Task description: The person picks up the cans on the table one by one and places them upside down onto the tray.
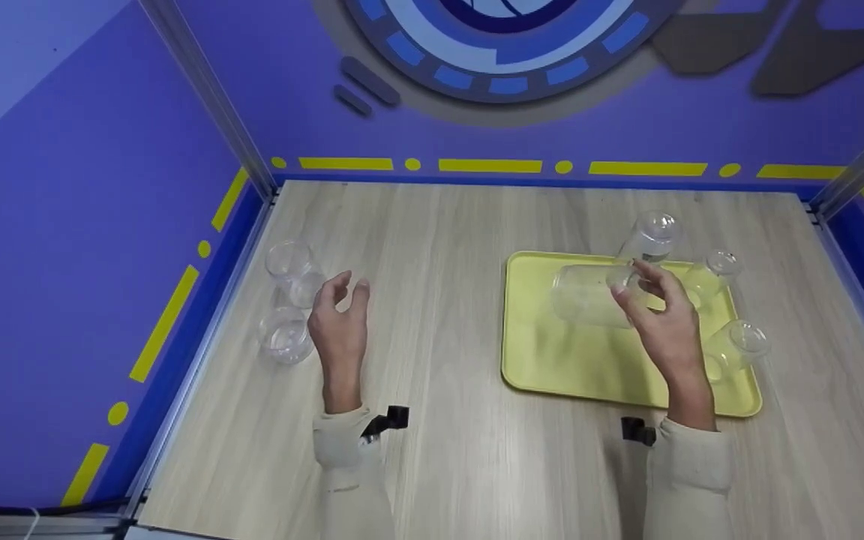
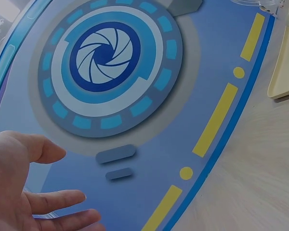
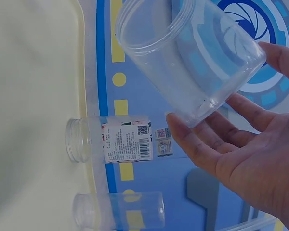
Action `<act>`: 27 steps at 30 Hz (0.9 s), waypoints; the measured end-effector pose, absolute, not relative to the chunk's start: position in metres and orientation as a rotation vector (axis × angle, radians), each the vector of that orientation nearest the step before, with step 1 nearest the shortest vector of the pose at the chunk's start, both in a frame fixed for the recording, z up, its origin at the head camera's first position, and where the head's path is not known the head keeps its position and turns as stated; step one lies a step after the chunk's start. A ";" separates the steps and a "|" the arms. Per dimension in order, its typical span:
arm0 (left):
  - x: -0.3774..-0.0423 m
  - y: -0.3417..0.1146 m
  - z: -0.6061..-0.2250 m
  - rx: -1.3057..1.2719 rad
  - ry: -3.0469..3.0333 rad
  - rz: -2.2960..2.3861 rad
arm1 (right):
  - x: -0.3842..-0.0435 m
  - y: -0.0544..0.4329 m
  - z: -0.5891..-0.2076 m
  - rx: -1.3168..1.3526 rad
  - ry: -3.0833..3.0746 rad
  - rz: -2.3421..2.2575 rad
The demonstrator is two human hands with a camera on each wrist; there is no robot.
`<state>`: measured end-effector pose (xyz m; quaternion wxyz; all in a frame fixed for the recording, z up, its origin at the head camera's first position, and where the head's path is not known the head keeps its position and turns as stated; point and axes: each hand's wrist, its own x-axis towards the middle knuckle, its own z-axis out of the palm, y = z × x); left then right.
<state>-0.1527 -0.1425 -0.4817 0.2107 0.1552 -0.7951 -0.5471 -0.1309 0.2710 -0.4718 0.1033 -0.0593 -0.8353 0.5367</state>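
Observation:
My right hand (image 1: 668, 322) holds a clear wide jar (image 1: 589, 296) by its base end, tilted above the yellow tray (image 1: 537, 360). The right wrist view shows the jar's threaded mouth (image 3: 154, 29) facing away from the palm, with fingers and thumb around the base. My left hand (image 1: 340, 322) hangs beside two clear jars (image 1: 287, 336) at the table's left, its fingers loosely bent and nothing between them. In the left wrist view, thumb and fingers (image 2: 62, 199) are spread apart.
On the tray's far and right side stand a labelled clear jar (image 3: 127, 141), a smaller clear bottle (image 1: 715, 274) and another clear bottle (image 1: 739, 349), mouths down. Blue-purple panels (image 1: 432, 135) wall the table (image 1: 432, 450) at the back and sides.

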 end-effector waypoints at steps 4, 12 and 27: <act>-0.153 -0.145 -0.481 0.438 -2.202 -1.506 | -0.130 0.272 -0.470 -0.188 -2.470 1.556; -0.153 -0.155 -0.478 0.448 -2.181 -1.473 | -0.130 0.274 -0.469 -0.167 -2.464 1.521; -0.153 -0.168 -0.471 0.480 -2.182 -1.386 | -0.127 0.280 -0.463 -0.168 -2.512 1.415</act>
